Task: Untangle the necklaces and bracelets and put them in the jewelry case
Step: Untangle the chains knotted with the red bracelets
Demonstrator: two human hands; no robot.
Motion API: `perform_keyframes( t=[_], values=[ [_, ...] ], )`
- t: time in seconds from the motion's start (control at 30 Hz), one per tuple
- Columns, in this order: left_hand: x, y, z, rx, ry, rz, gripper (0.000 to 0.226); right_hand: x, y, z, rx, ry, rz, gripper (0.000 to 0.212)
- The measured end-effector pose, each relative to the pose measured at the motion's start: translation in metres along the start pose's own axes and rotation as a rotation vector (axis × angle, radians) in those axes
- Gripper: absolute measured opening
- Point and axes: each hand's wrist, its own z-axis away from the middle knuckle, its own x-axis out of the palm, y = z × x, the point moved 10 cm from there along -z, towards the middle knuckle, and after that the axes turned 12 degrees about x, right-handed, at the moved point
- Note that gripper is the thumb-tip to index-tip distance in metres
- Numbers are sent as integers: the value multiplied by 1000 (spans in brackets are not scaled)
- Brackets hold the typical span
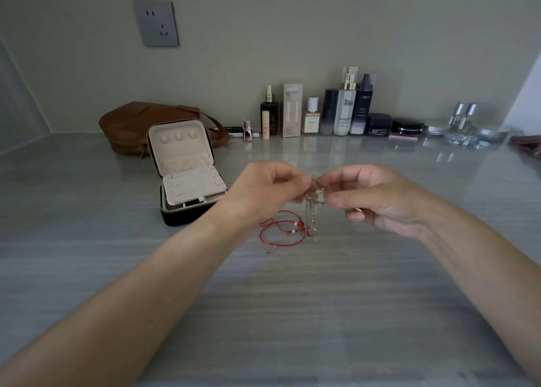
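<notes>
My left hand (268,189) and my right hand (377,197) meet above the table's middle, and both pinch a tangle of thin metal chains (311,214) that hangs down between them. Its lower end touches the table. A red cord bracelet (281,230) with small white beads is caught in the tangle and lies looped on the table below my left hand. The jewelry case (187,178) stands open to the left, black outside and cream inside, with its lid upright and an inner tray raised.
A brown leather bag (131,123) lies behind the case. Several cosmetic bottles and jars (345,108) line the back wall, with shiny items (465,129) at the far right. The grey table (263,313) stretches toward me.
</notes>
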Motion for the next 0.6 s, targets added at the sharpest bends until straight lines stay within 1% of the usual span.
perform_keyframes(
  t=[0.07, 0.17, 0.27, 0.33, 0.37, 0.5, 0.53, 0.6],
  values=[
    [-4, -4, -1, -25, 22, 49, 16, -1, 3, 0, 29, 22, 97, 28],
    [-3, -18, 0, -143, 34, 97, 24, -6, 2, 0, 22, 101, 269, 24],
    [3, -28, 1, -240, 64, 270, 29, -9, 2, 0, 20, 146, 350, 16],
    [8, -31, 2, -291, 61, 386, 29, -10, 4, 0, 44, 127, 304, 7],
    [9, -31, 2, -307, 61, 433, 29, -10, 6, 0, 61, 118, 271, 6],
    [5, -34, 1, -321, 76, 510, 32, -23, 9, -2, 80, 153, 253, 21],
    [4, -33, 0, -314, 81, 515, 32, -26, 9, -3, 80, 154, 227, 20],
    [1, -34, -1, -300, 82, 504, 32, -29, 8, -4, 69, 129, 64, 9]
  ],
)
